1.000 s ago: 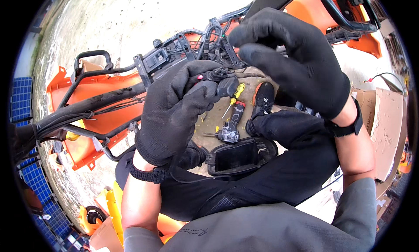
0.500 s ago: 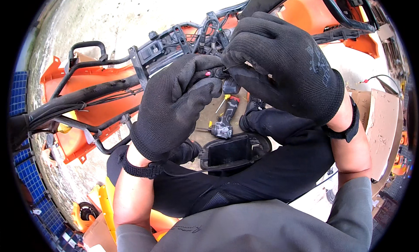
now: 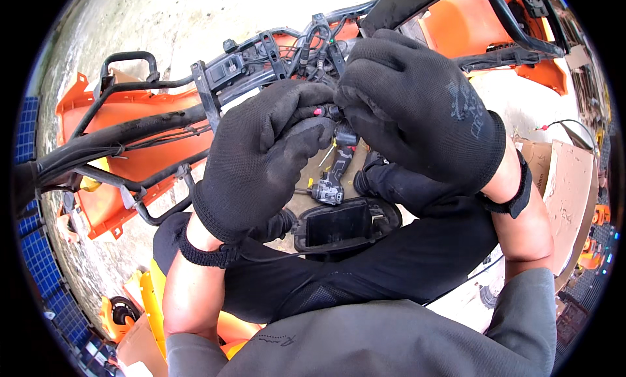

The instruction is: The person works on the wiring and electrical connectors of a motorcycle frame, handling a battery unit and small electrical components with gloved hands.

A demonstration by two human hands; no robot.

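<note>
Both my hands are in black knit gloves and meet in front of my chest. My left hand [image 3: 264,155] pinches a small black piece with a pink end [image 3: 319,111], which looks like a cable connector, between thumb and fingers. Right against its other end, my right hand [image 3: 417,109] has its fingers closed; whatever they grip is hidden behind the glove. Below the hands a cordless impact driver [image 3: 330,181] lies on the ground. Nearer to me, between my legs, sits an open black plastic housing [image 3: 349,226].
A black tubular vehicle frame [image 3: 124,132] with wiring and orange body panels [image 3: 140,158] stretches across ahead of me. Cardboard [image 3: 566,201] stands at the right. Yellow and orange parts [image 3: 151,305] lie at lower left. A thin black cable [image 3: 280,257] runs over my lap.
The right hand has shifted slightly down and left, its fingers closing in nearer the small black piece. The left hand keeps its pinch. The whole view has shifted a little.
</note>
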